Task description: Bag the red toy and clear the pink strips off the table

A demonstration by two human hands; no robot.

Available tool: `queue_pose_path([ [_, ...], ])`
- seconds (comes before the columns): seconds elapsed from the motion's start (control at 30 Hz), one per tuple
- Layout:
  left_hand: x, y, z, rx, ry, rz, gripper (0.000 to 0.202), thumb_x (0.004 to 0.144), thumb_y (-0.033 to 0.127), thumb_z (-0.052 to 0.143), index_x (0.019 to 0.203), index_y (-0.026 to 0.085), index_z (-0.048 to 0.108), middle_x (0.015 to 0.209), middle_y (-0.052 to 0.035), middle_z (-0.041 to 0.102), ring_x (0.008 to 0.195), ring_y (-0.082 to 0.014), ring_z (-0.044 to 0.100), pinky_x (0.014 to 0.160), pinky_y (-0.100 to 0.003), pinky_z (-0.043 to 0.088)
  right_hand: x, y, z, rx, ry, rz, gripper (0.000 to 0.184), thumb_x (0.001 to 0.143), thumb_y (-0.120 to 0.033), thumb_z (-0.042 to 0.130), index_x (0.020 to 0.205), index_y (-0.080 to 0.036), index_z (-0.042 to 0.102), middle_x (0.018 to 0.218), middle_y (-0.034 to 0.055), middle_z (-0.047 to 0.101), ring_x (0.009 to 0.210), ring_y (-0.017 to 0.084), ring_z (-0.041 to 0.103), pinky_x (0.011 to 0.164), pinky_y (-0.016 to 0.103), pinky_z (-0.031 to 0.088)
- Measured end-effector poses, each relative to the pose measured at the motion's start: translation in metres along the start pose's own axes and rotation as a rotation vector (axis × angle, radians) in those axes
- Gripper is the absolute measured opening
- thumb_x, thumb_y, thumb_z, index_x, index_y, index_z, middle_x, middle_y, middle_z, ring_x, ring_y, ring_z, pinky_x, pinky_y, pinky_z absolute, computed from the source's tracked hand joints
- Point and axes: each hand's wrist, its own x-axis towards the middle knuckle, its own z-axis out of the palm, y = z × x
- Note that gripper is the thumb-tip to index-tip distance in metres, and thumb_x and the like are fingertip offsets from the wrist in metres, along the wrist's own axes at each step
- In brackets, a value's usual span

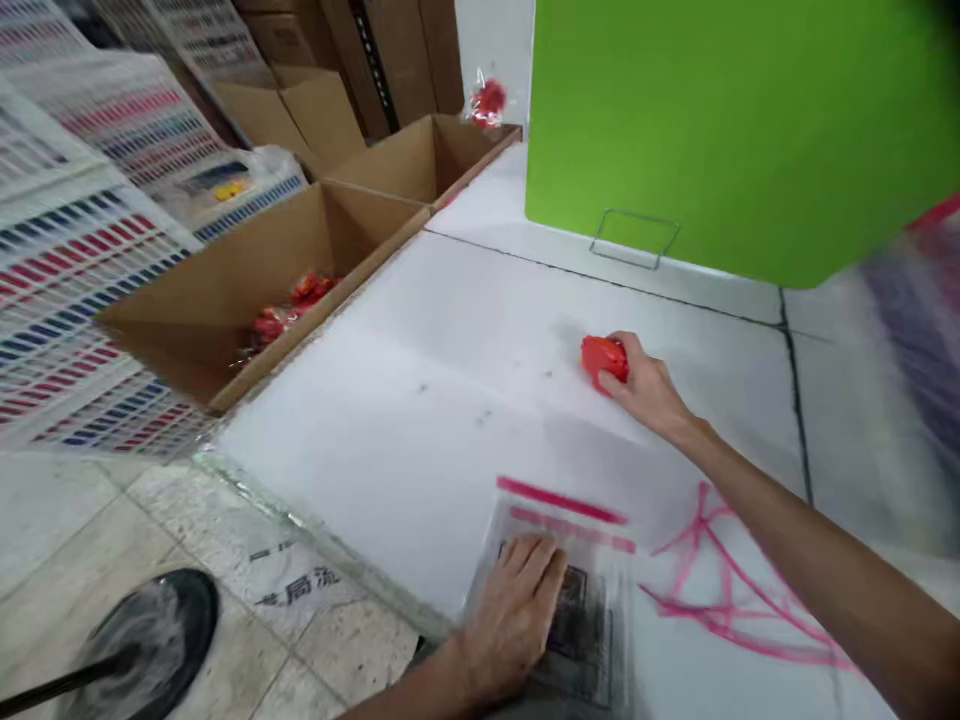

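Observation:
My right hand reaches out over the white table and grips a small red object that rests on the surface. My left hand lies flat, fingers together, on a clear zip bag with a pink seal strip and a dark printed label, near the table's front edge. More clear bags with pink strips lie to the right of it, under my right forearm.
Two open cardboard boxes stand along the table's left edge; the near one holds several red bagged items. A bagged red item sits above the far box. A green panel stands at the back. White colour-chart trays are stacked on the left.

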Motion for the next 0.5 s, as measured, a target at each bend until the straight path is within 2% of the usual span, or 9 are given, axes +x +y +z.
queue_pose_path([
  [0.07, -0.003, 0.006, -0.005, -0.054, 0.022, 0.038, 0.028, 0.085, 0.014, 0.044, 0.113, 0.014, 0.049, 0.111, -0.0059, 0.053, 0.1, -0.02, 0.045, 0.091, -0.035, 0.038, -0.015, -0.008, 0.002, 0.018, -0.006, 0.038, 0.041, 0.074, -0.035, 0.051, 0.111, -0.019, 0.044, 0.082, 0.0041, 0.061, 0.07, 0.018, 0.056, 0.068, 0.032, 0.044],
  [0.17, -0.001, 0.01, -0.012, -0.085, 0.063, 0.058, 0.022, 0.086, 0.017, 0.043, 0.107, 0.016, 0.051, 0.108, -0.005, 0.055, 0.101, -0.019, 0.046, 0.09, -0.034, 0.039, -0.035, -0.019, 0.002, 0.013, -0.014, 0.081, 0.037, 0.074, -0.039, 0.052, 0.104, -0.018, 0.049, 0.077, 0.0028, 0.061, 0.067, 0.018, 0.056, 0.066, 0.032, 0.044],
  [0.27, 0.008, 0.008, -0.016, -0.018, 0.12, 0.017, 0.03, 0.087, 0.019, 0.042, 0.117, 0.015, 0.045, 0.118, -0.009, 0.052, 0.111, -0.0222, 0.042, 0.093, -0.038, 0.037, -0.054, -0.029, 0.0, 0.039, -0.011, 0.129, 0.033, 0.072, -0.041, 0.056, 0.097, -0.02, 0.052, 0.074, 0.0011, 0.06, 0.065, 0.017, 0.055, 0.065, 0.032, 0.044],
  [0.37, 0.015, 0.004, -0.015, 0.057, 0.114, 0.03, 0.036, 0.085, 0.016, 0.044, 0.121, 0.013, 0.041, 0.115, -0.0122, 0.051, 0.107, -0.0241, 0.044, 0.091, -0.04, 0.038, -0.073, -0.036, -0.001, 0.313, -0.009, 0.23, 0.032, 0.069, -0.04, 0.061, 0.093, -0.02, 0.052, 0.075, 0.0006, 0.059, 0.065, 0.016, 0.055, 0.058, 0.029, 0.045],
  [0.43, 0.016, 0.002, -0.014, 0.07, 0.087, 0.053, 0.032, 0.083, 0.014, 0.045, 0.115, 0.014, 0.046, 0.106, -0.0111, 0.053, 0.099, -0.0234, 0.047, 0.087, -0.039, 0.039, -0.086, -0.041, -0.002, 0.533, -0.019, 0.297, 0.035, 0.068, -0.04, 0.064, 0.093, -0.02, 0.051, 0.076, 0.0006, 0.058, 0.065, 0.016, 0.055, 0.054, 0.026, 0.046],
  [0.5, 0.016, 0.003, -0.014, 0.083, 0.083, 0.063, 0.022, 0.083, 0.013, 0.044, 0.104, 0.014, 0.051, 0.099, -0.0099, 0.054, 0.094, -0.0232, 0.048, 0.085, -0.039, 0.039, -0.1, -0.047, -0.004, 0.662, -0.023, 0.343, 0.042, 0.067, -0.04, 0.067, 0.099, -0.02, 0.05, 0.078, 0.0009, 0.059, 0.066, 0.015, 0.056, 0.055, 0.026, 0.047],
])
